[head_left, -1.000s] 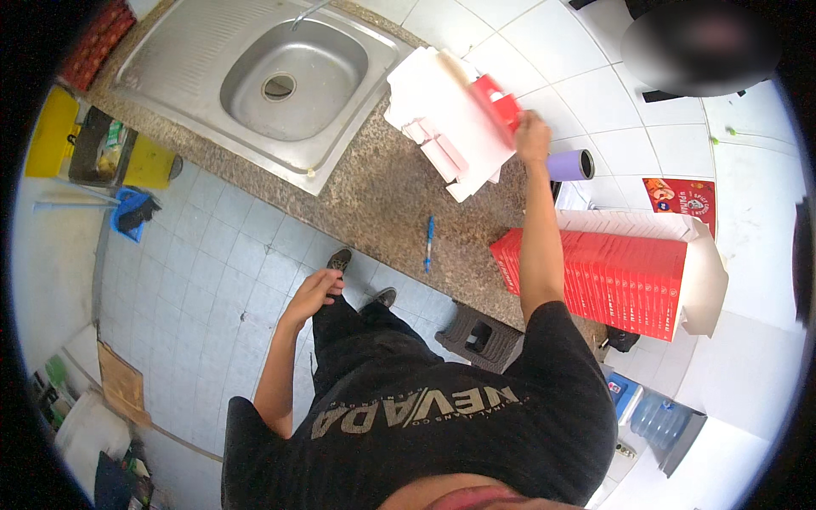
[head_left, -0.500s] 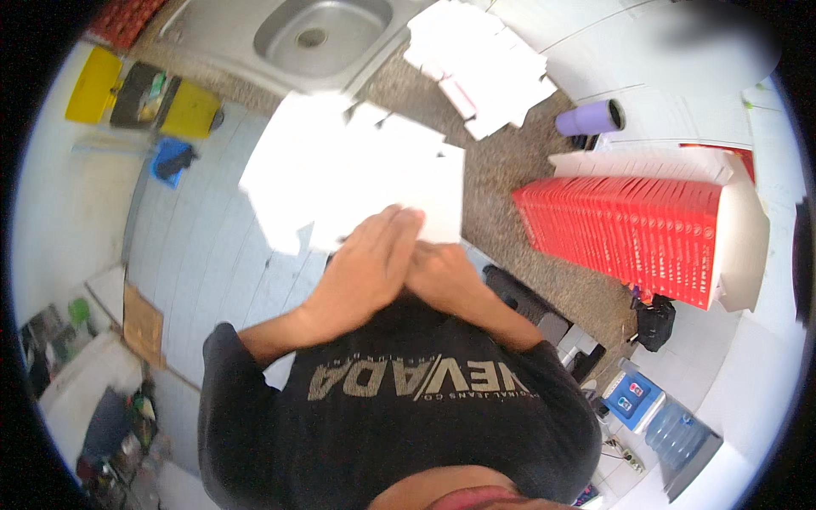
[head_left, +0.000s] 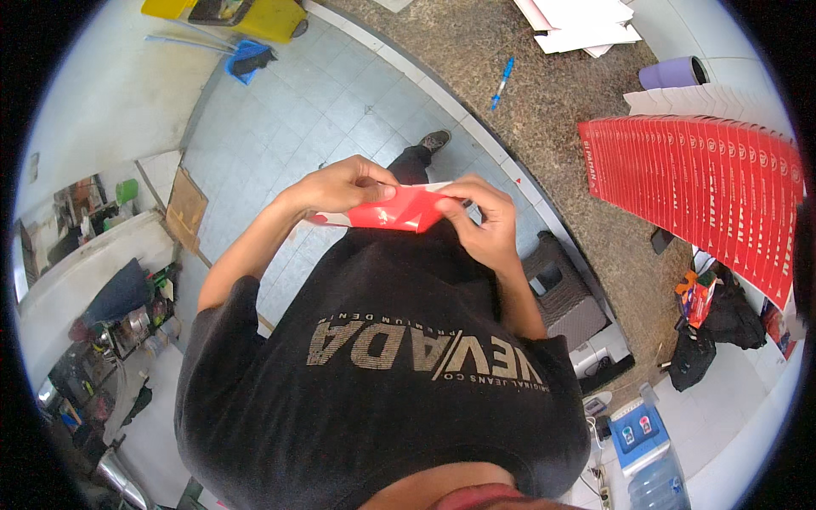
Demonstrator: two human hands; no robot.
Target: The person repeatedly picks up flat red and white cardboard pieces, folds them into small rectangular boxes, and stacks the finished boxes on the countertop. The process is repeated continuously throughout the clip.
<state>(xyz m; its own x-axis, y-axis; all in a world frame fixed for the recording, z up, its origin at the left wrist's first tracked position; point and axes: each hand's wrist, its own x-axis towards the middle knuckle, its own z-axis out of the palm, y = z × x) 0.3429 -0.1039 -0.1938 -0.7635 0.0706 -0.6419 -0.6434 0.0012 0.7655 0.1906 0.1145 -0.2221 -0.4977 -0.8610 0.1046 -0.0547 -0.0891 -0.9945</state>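
Observation:
In front of my waist, I hold a glossy red-and-white folded carton piece (head_left: 406, 210) with both hands. My left hand (head_left: 347, 185) grips its left end, thumb on the red face and fingers bent. My right hand (head_left: 488, 223) pinches the right end between thumb and fingers, near a white edge. How its far side is folded cannot be made out. To the right, a long row of similar red cartons (head_left: 690, 191) stands packed together on the speckled counter (head_left: 548, 140), apart from both hands.
A blue pen (head_left: 503, 83) lies on the counter. White sheets (head_left: 586, 25) are stacked at the far edge beside a purple tumbler (head_left: 670, 75). Black bags (head_left: 718, 327) sit on the right. Below the counter stands a dark woven-sided seat or box (head_left: 565, 293); a blue dustpan (head_left: 249, 61) rests farther left.
The bright white sheets before my hands are gone from there, and a red-and-white carton piece shows between them. My hands have moved apart. The view has shifted, with the sink now outside it.

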